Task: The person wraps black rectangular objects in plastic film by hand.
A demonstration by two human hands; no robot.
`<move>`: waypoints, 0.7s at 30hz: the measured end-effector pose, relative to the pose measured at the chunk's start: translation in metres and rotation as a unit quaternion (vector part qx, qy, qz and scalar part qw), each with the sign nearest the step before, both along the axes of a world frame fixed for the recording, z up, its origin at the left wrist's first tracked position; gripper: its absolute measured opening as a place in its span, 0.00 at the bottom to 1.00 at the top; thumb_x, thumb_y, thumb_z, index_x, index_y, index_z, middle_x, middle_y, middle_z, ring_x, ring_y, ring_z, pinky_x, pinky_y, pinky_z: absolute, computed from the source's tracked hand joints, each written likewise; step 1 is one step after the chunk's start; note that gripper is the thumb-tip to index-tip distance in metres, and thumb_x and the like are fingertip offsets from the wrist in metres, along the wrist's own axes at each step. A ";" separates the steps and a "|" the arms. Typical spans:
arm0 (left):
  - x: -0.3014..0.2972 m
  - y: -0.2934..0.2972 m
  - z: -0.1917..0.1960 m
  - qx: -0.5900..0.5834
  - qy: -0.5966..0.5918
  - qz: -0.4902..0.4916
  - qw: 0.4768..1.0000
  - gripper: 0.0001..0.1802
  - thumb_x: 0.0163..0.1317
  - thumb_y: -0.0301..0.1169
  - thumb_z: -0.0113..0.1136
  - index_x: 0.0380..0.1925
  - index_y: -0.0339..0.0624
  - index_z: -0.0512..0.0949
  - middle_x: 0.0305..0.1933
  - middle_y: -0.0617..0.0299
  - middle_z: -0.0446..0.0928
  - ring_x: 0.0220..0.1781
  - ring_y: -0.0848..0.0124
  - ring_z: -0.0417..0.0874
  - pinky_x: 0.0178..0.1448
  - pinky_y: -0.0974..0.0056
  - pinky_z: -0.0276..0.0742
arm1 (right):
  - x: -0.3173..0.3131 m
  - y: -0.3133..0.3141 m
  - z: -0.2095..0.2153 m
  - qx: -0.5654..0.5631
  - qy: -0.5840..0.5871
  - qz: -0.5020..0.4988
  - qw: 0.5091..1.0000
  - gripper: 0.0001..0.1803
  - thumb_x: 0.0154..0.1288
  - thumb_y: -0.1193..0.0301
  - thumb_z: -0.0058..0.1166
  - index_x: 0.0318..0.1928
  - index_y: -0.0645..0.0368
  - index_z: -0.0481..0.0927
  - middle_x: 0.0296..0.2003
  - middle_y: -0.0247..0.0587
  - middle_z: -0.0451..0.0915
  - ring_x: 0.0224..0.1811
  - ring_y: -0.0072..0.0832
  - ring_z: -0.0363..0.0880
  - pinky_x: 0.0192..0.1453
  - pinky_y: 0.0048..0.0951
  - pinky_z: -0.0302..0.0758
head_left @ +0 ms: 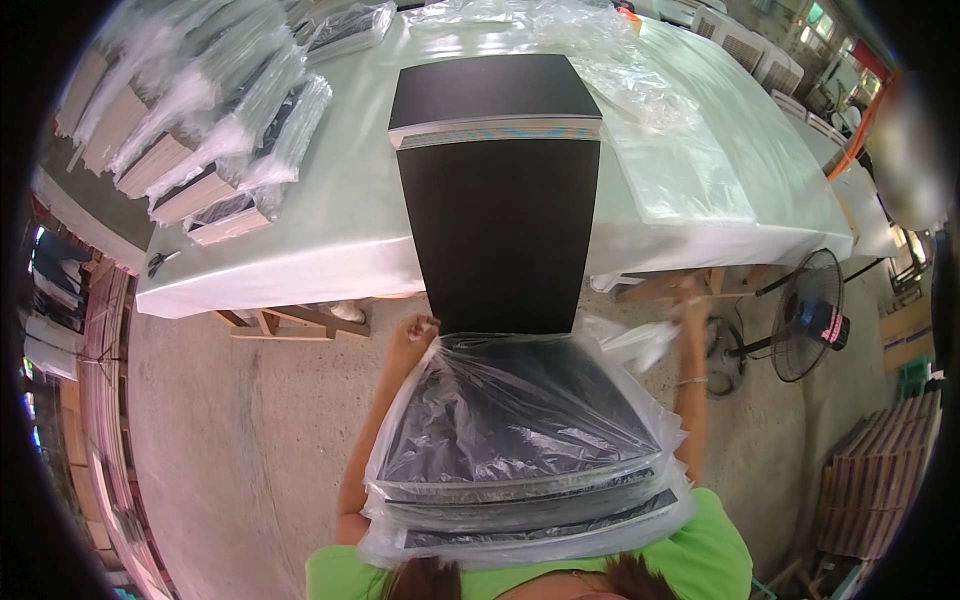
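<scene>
In front of me a thick stack of black sheets point(497, 225) hangs over the near table edge, its lower part inside a clear plastic bag point(530, 400). The bag is wrinkled and lies against my body. At the bag's left upper edge my left hand point(416, 332) is closed, pinching the plastic beside the stack. My right hand point(690, 292) is raised off to the right of the bag, smeared by motion. A loose flap of plastic reaches toward it; whether its fingers hold that flap cannot be made out.
A cloth-covered table point(350, 200) stands ahead. Several plastic-wrapped stacks point(215, 185) lie at its left, near scissors point(160, 261). Flat clear bags point(690, 175) lie at its right. A black fan point(808, 315) stands on the right, with stacked slatted boards point(880, 480) below it.
</scene>
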State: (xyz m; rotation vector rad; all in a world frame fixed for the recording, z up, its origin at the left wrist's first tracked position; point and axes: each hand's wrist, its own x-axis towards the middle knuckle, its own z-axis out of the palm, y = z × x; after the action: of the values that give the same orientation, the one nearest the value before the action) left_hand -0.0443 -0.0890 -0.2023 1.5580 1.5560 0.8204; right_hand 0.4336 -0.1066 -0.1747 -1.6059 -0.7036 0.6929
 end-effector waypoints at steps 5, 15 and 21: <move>0.052 0.026 0.155 0.038 -0.083 -0.153 0.984 0.13 0.60 0.36 0.56 0.39 0.39 0.76 0.36 0.67 0.73 0.39 0.78 0.71 0.47 0.71 0.67 | -0.004 0.016 0.190 0.167 -0.044 0.001 0.985 0.36 0.65 0.39 0.29 0.56 0.55 0.70 0.36 0.33 0.69 0.24 0.14 0.59 0.27 0.17 0.61; 0.146 0.019 0.269 0.074 -0.268 -0.265 0.923 0.17 0.61 0.41 0.56 0.38 0.37 0.73 0.30 0.69 0.70 0.35 0.80 0.69 0.43 0.72 0.65 | -0.167 0.019 0.240 0.256 -0.195 0.398 0.859 0.51 0.56 0.30 0.07 0.67 0.56 0.52 0.40 0.40 0.58 0.43 0.30 0.58 0.55 0.28 0.54; 0.111 0.026 0.247 -0.006 -0.212 -0.310 0.927 0.14 0.60 0.38 0.58 0.32 0.37 0.75 0.27 0.72 0.69 0.30 0.83 0.67 0.37 0.75 0.64 | -0.172 0.030 0.222 0.260 -0.196 0.367 0.872 0.51 0.57 0.31 0.09 0.66 0.59 0.52 0.40 0.41 0.59 0.43 0.31 0.57 0.56 0.28 0.53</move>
State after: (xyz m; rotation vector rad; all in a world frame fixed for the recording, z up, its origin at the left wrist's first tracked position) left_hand 0.0663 -0.0634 0.0443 1.5972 0.6908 0.7097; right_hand 0.2619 -0.0768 0.0474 -0.9472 -1.6954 0.6257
